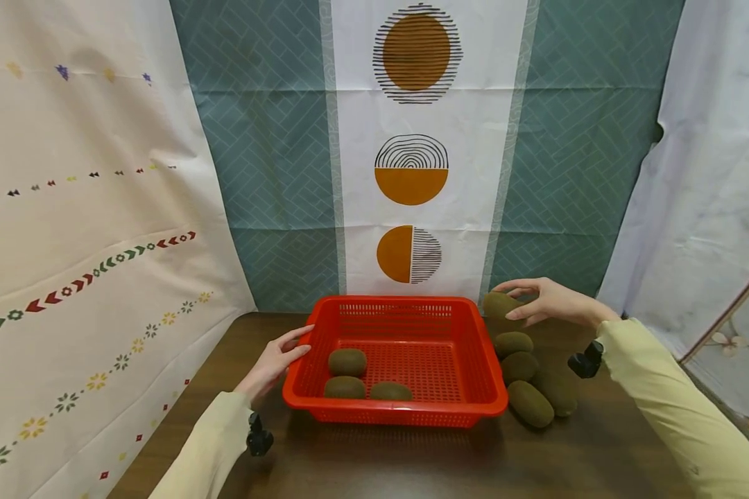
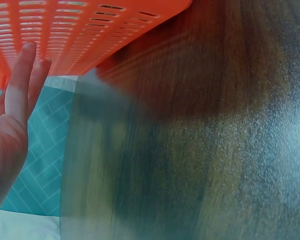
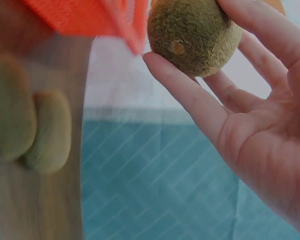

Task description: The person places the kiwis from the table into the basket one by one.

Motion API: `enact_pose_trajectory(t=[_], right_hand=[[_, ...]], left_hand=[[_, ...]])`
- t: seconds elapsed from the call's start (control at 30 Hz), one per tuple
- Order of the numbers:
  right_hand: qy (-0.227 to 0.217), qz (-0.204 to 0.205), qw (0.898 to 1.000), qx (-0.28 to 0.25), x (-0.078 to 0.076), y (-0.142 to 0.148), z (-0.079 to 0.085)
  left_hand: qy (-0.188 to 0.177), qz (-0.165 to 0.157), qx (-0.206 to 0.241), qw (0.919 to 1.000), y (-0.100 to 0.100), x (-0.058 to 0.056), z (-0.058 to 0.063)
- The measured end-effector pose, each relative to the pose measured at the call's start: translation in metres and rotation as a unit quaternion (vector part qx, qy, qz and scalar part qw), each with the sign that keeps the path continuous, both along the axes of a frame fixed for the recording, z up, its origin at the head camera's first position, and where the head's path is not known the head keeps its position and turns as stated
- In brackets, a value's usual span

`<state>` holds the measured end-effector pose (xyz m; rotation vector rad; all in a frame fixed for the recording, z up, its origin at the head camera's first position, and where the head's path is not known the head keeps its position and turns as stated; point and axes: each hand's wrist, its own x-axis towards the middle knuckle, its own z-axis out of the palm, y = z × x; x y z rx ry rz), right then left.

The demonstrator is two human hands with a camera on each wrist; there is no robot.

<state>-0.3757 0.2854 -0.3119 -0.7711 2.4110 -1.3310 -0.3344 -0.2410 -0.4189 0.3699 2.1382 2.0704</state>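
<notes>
A brown, fuzzy kiwi (image 1: 501, 305) is held between the thumb and fingers of my right hand (image 1: 552, 303), just off the back right corner of the red plastic basket (image 1: 406, 406). In the right wrist view, the fingers curve round that kiwi (image 3: 192, 37) and its stem end shows. My left hand (image 1: 279, 360) rests at the basket's left side, fingers fairly straight against the rim and wall. Three kiwis lie inside the basket: one kiwi (image 1: 347, 362) behind, another kiwi (image 1: 345, 387) at the front left, and a third kiwi (image 1: 391, 391) beside it.
Several loose kiwis (image 1: 530, 404) lie bunched on the dark wooden table (image 1: 374, 464), close along the basket's right side. Behind the table hangs a patterned cloth (image 1: 281, 159), with a pale curtain (image 1: 100, 208) at the left and a whitish one (image 1: 711, 159) at the right.
</notes>
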Motion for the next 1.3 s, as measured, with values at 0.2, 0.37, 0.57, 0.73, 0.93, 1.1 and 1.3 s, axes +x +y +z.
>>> enact_pose_trajectory(t=[0.2,0.37,0.57,0.73,0.93,1.1,1.3], right_hand=[[0.006,0.043,0.999,0.003,-0.007,-0.033,0.009],[-0.015,0.078,0.997,-0.001,-0.013,-0.063,0.01],[-0.038,0.117,0.992,0.016,-0.021,-0.097,-0.001],[-0.044,0.158,0.986,0.027,-0.028,-0.125,-0.012],[-0.08,0.2,0.976,0.022,-0.032,-0.154,-0.03],[-0.121,0.224,0.967,0.014,-0.035,-0.171,-0.048],[-0.117,0.209,0.97,0.049,-0.037,-0.184,-0.067]], left_hand=[[0.0,0.004,-0.007,1.0,-0.001,0.0,-0.002],[0.012,0.014,-0.011,0.9998,-0.003,-0.007,-0.013],[0.001,-0.003,0.006,1.0,0.001,-0.001,-0.002],[-0.001,-0.013,0.008,0.9999,0.003,0.003,0.007],[0.008,-0.002,0.003,1.0,-0.001,-0.003,0.0],[0.016,0.009,-0.007,0.9998,-0.003,-0.008,-0.01],[0.016,0.011,-0.005,0.9998,-0.002,-0.008,-0.013]])
